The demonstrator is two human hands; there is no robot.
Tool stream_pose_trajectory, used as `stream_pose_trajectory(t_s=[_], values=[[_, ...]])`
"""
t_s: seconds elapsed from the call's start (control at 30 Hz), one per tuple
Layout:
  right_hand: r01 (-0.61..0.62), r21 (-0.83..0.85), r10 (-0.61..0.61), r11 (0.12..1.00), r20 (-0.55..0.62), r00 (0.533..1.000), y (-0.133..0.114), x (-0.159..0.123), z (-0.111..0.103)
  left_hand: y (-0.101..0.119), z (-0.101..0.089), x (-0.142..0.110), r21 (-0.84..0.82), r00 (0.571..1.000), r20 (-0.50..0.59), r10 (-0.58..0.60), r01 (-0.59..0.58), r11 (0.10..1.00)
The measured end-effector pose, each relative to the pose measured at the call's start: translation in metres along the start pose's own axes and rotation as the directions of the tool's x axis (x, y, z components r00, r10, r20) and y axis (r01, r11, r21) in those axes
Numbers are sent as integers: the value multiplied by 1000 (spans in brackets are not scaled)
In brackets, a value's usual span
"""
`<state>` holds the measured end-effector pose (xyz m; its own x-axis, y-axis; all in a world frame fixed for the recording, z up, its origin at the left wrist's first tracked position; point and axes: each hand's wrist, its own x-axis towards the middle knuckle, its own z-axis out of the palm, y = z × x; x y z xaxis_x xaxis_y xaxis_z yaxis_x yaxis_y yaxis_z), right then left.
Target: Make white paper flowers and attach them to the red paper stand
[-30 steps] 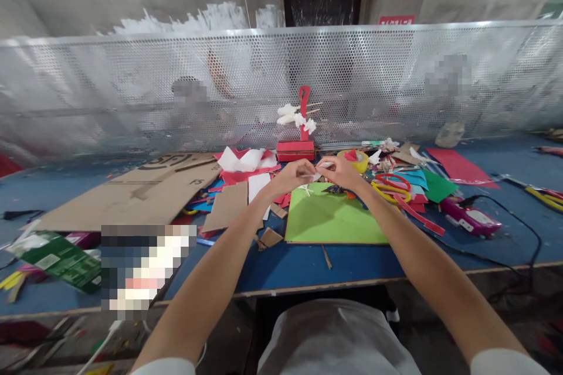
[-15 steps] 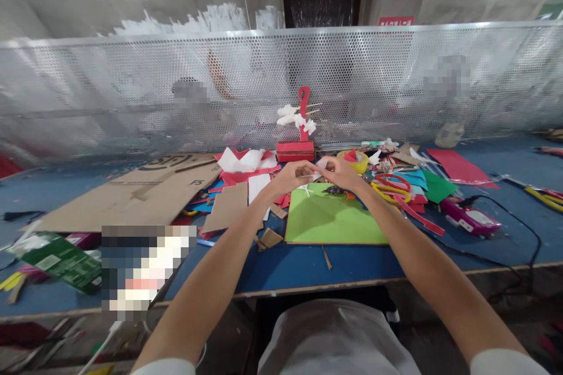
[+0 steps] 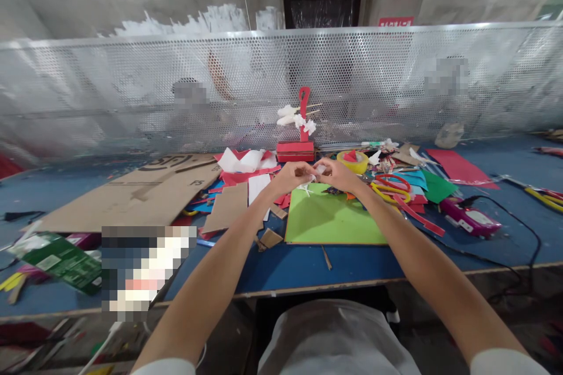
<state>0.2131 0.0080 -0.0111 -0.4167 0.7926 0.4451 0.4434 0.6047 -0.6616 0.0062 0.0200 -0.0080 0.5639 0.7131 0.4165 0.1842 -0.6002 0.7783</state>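
My left hand (image 3: 294, 176) and my right hand (image 3: 336, 174) meet above the far edge of a lime-green sheet (image 3: 334, 217). Both are closed, fingertips pinching a small, thin white piece (image 3: 322, 170) that looks like paper or tissue. Fingers cover most of it. Just behind them stands a red box (image 3: 294, 151) with an upright red strip (image 3: 304, 99), which bears white crumpled tufts (image 3: 299, 120) and thin sticks. Near my right hand lies a yellow tape roll (image 3: 358, 165). A small white strip (image 3: 307, 188) rests on the green sheet below my hands.
To the left are a large cardboard sheet (image 3: 132, 193), a smaller cardboard piece (image 3: 226, 208) and a green packet (image 3: 61, 261). Rightward lie yellow-and-red scissor handles (image 3: 391, 190), red paper (image 3: 457, 167), a purple corded device (image 3: 472, 218) and pliers (image 3: 536, 190). A perforated metal screen (image 3: 373, 88) stands behind.
My hands have drawn slightly closer together, and their fingers have shifted around the white piece. Less of it hangs between them. The things on the table have stayed where they were.
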Motion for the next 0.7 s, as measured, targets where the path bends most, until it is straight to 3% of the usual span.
stream_pose_trajectory(t_s=[0.3, 0.43, 0.7], values=[[48, 0, -48, 999, -33, 998, 2, 1, 3, -2, -3, 4, 25, 994, -110, 11, -9, 1000], [47, -7, -47, 999, -58, 997, 3, 2, 2, -5, -4, 5, -40, 988, -153, -20, 14, 999], [-57, 253, 51, 966, 33, 998, 0, 2, 16, -10, -2, 6, -97, 982, -190, -14, -5, 995]])
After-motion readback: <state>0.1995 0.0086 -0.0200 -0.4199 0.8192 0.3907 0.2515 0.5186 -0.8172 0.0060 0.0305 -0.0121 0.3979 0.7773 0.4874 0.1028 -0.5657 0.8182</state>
